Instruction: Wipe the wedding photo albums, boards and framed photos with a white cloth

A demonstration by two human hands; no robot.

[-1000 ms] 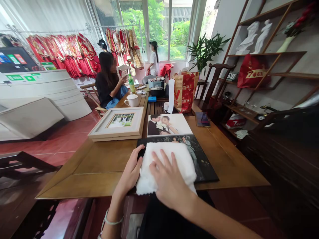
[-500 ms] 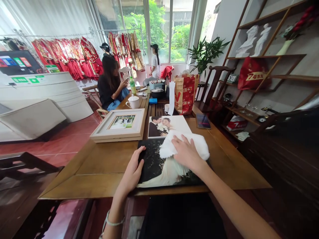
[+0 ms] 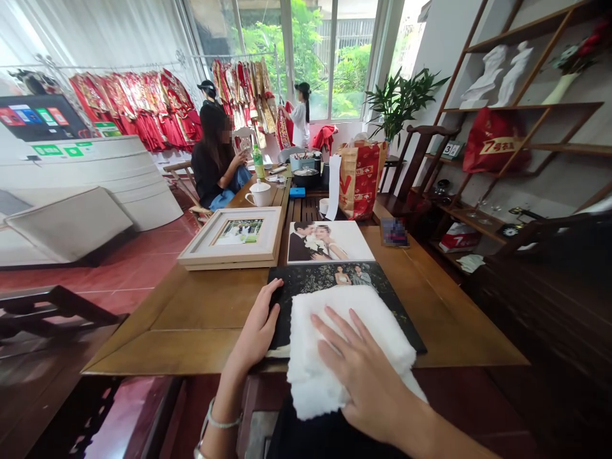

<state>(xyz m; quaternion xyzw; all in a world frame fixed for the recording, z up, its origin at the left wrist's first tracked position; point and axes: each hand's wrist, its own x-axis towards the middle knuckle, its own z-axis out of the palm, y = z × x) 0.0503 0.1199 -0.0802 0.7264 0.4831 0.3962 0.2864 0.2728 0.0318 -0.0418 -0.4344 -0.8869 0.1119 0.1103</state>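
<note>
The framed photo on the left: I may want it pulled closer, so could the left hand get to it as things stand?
Probably yes. The left hand rests on the dark photo panel, and only bare table lies between it and the framed photo.

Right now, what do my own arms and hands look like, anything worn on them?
Both forearms are bare, with no sleeves in view and no gloves. The left hand has a thin, pale silvery bracelet around its wrist. The right hand shows no ring, watch or band that I can make out.
</note>
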